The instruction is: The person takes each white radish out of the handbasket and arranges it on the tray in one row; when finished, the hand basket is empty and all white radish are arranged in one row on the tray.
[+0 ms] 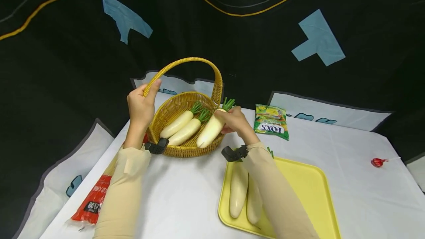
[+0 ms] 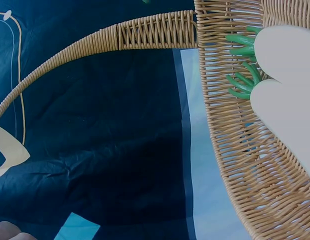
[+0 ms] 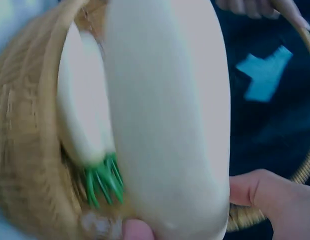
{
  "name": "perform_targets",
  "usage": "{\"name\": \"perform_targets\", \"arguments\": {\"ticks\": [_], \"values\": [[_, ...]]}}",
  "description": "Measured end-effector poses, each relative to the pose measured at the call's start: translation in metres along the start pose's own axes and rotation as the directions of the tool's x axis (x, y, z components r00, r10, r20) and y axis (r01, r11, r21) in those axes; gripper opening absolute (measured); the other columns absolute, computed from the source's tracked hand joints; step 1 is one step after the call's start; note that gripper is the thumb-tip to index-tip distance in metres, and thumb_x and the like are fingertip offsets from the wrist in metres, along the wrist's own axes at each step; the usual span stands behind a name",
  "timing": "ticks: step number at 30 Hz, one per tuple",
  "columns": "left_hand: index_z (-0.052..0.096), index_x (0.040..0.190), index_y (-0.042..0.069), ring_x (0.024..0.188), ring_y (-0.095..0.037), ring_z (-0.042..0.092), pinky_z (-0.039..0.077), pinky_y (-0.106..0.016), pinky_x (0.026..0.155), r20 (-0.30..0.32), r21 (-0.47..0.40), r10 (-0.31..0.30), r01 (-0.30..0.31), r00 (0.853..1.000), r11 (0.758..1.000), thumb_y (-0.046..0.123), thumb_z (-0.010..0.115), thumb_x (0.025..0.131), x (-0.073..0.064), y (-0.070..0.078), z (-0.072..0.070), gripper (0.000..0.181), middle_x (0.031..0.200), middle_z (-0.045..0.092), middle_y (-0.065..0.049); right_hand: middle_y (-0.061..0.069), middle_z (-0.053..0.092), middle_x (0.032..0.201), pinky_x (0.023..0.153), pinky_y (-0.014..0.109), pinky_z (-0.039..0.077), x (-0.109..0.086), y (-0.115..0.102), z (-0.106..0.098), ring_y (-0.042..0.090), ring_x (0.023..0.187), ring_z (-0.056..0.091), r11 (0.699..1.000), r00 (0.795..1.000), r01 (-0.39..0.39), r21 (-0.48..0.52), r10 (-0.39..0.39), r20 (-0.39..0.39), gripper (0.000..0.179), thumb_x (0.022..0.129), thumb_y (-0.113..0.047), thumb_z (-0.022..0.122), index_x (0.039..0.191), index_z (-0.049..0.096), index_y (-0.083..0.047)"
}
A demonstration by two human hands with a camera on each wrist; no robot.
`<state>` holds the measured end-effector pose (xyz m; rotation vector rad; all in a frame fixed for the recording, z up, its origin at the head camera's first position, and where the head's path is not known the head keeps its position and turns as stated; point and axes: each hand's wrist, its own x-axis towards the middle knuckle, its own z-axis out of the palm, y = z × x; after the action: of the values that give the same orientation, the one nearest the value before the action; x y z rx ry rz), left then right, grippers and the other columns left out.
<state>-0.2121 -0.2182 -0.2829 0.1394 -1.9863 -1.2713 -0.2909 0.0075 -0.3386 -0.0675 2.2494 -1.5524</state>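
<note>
Saw nearest, on the white table [image 1: 358, 202], a yellow tray [image 1: 308, 183] bearing two white radishes [image 1: 238, 191] laid lengthwise, one partly under the right sleeve [image 1: 277, 191]; saw a red packet [image 1: 91, 204] to the left; farther in, saw the right grip [image 1: 236, 120] clasping a third white radish [image 1: 210, 132] above the right part of a wicker basket [image 1: 192, 152]; saw its long axis slanting, with the blunt tip [image 1: 202, 144] toward the near left and green stalks [image 1: 229, 103] toward the far right; found the grip close to the stalk end, with most of the length reaching out over the basket; could not tell whether touching the wicker; inside, saw two more radishes [image 1: 184, 132] roughly parallel, likewise with stalks toward the far right; at the left, saw the left grip [image 1: 141, 106] curled round the arched handle [image 1: 189, 59]; rightward, noted a green packet [image 1: 271, 121]; behind everything, a black backdrop [image 1: 232, 40] with blue patches [image 1: 321, 40].
</note>
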Motion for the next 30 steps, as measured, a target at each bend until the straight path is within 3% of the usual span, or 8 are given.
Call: {"name": "perform_targets", "arguments": {"ticks": [5, 8, 13, 17, 23, 30], "values": [[0.038, 0.051, 0.015, 0.041, -0.002, 0.025, 0.017, -0.018, 0.039, 0.002, 0.001, 0.001, -0.001, 1.0, 1.0, 0.029, 0.058, 0.088, 0.002, -0.002, -0.002, 0.044, 0.046, 0.029, 0.009, 0.016, 0.046, 0.105, 0.063, 0.032, 0.055, -0.015, 0.013, -0.047, 0.017, 0.067, 0.06, 0.996, 1.0, -0.001, -0.094, -0.001, -0.031, 0.065, 0.081, -0.038, 0.057, 0.123, 0.024, -0.002], [0.039, 0.052, 0.015, 0.041, -0.003, 0.026, 0.017, -0.018, 0.039, 0.003, 0.004, -0.005, 0.005, 1.0, 1.0, 0.029, 0.058, 0.088, 0.002, -0.003, -0.002, 0.043, 0.046, 0.029, 0.009, 0.015, 0.046, 0.104, 0.059, 0.028, 0.053, -0.027, 0.025, -0.076, 0.016, 0.067, 0.057, 0.988, 1.0, 0.002, -0.157, -0.006, -0.03, 0.063, 0.083, -0.039, 0.054, 0.124, 0.027, -0.001], [0.039, 0.051, 0.015, 0.04, -0.001, 0.025, 0.016, -0.018, 0.038, -0.002, 0.003, -0.002, 0.002, 1.0, 1.0, 0.028, 0.059, 0.087, 0.001, -0.003, 0.0, 0.044, 0.045, 0.029, 0.01, 0.017, 0.048, 0.102, 0.065, 0.031, 0.051, -0.049, 0.054, -0.118, 0.017, 0.074, 0.056, 0.968, 1.0, -0.004, -0.252, -0.001, -0.018, 0.062, 0.087, -0.043, 0.048, 0.125, 0.028, 0.002], [0.038, 0.051, 0.015, 0.04, -0.002, 0.025, 0.016, -0.018, 0.039, -0.005, 0.001, 0.011, -0.011, 1.0, 1.0, 0.027, 0.059, 0.088, 0.001, -0.001, 0.001, 0.044, 0.045, 0.028, 0.01, 0.017, 0.049, 0.104, 0.068, 0.031, 0.051, -0.067, 0.078, -0.143, 0.018, 0.08, 0.056, 0.963, 0.999, -0.036, -0.266, 0.029, -0.03, 0.066, 0.088, -0.046, 0.045, 0.128, 0.026, 0.003], [0.037, 0.051, 0.015, 0.041, -0.002, 0.025, 0.015, -0.017, 0.039, -0.013, 0.005, 0.02, -0.02, 1.0, 1.0, 0.027, 0.058, 0.088, 0.0, 0.0, 0.002, 0.044, 0.045, 0.028, 0.011, 0.013, 0.051, 0.096, 0.067, 0.033, 0.052, -0.086, 0.114, -0.161, 0.015, 0.074, 0.055, 0.963, 0.994, -0.092, -0.253, 0.075, -0.077, 0.064, 0.089, -0.044, 0.045, 0.127, 0.024, 0.003], [0.036, 0.05, 0.015, 0.04, -0.001, 0.024, 0.015, -0.017, 0.039, -0.017, 0.011, 0.02, -0.019, 1.0, 1.0, 0.028, 0.059, 0.087, 0.0, -0.001, 0.003, 0.046, 0.044, 0.028, 0.012, 0.019, 0.053, 0.102, 0.067, 0.034, 0.05, -0.103, 0.15, -0.161, 0.018, 0.073, 0.055, 0.955, 0.992, -0.123, -0.268, 0.117, -0.04, 0.063, 0.089, -0.042, 0.048, 0.126, 0.023, 0.003]]}}
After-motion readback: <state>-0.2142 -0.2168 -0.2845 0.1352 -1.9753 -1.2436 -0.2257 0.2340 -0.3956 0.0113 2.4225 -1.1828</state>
